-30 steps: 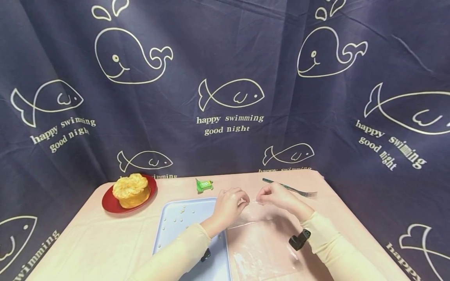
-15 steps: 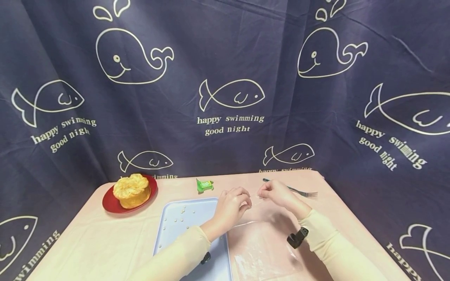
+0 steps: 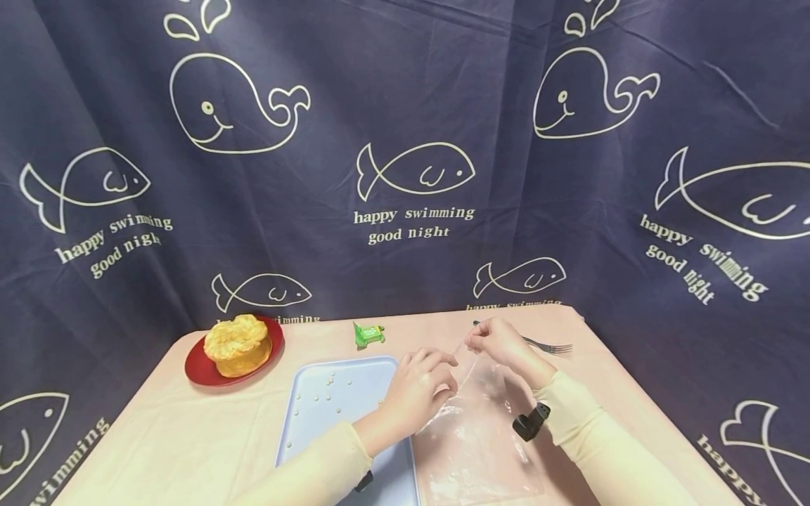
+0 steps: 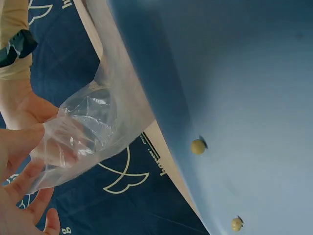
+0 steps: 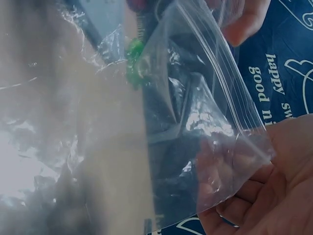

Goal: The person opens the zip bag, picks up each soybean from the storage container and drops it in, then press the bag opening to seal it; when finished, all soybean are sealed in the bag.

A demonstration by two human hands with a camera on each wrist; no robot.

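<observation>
A clear zip-seal plastic bag (image 3: 474, 450) lies over the table to the right of the blue tray, its mouth end lifted between both hands. My left hand (image 3: 414, 390), near the tray's right edge, pinches the bag's edge between thumb and fingers, and in the left wrist view the film (image 4: 90, 122) bulges between the hands. With thumb and forefinger my right hand (image 3: 509, 351) pinches a corner of the bag at the zip strip (image 5: 222, 73). Small pale-yellow balls (image 4: 198, 146) are scattered in the blue tray (image 3: 310, 450).
At the back left, a red plate (image 3: 197, 371) bears a round golden pastry (image 3: 237, 344). A small green-wrapped packet (image 3: 369, 334) lies behind the tray. Beyond my right hand is a fork (image 3: 550, 348), its handle partly hidden. A dark printed curtain (image 3: 405, 281) hangs behind the table.
My left hand has come down toward the table's near side, while my right hand has risen slightly. The bag's mouth edge now slants between them.
</observation>
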